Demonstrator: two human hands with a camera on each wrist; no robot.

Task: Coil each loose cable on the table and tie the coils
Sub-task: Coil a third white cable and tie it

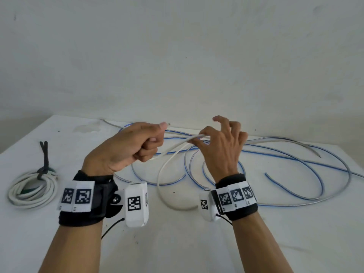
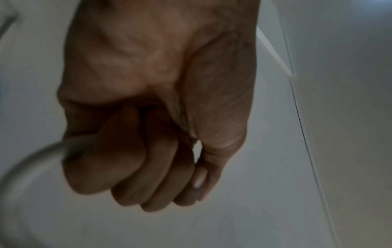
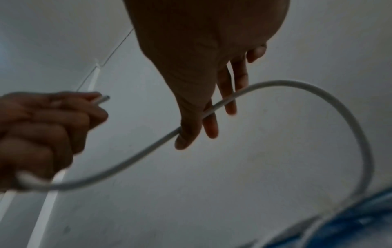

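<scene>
One cable was already finished: a white coil (image 1: 32, 189) lay at the left of the counter (image 1: 177, 243), bound with a dark tie (image 1: 45, 160) whose two ends stuck up from it; I judged that part of the task done.

The second cable was only just begun; the left hand (image 1: 126, 148) was fisted round a white cable (image 1: 167, 170) near its cut end, which poked out past the thumb, and the right wrist view showed that stub clearly; the right hand (image 1: 220, 146) pinched the same cable a little further along between thumb and forefinger, its other fingers spread and free. Between the two grips the cable ran short and nearly straight; below them it hung in a single open loop toward the counter; so I judged the first turn was being formed, with no stack of turns gathered yet.

The blue-striped cable (image 1: 295, 160) sprawled loose in wide curves across the right and far side of the counter, crossing itself; whether it was one cable or several I could not tell; a bare end (image 1: 266, 173) showed near the right wrist.

What was left, as I read it: wind the white cable fully and tie it; then coil and tie the blue-striped one; no spare ties were visible.
</scene>
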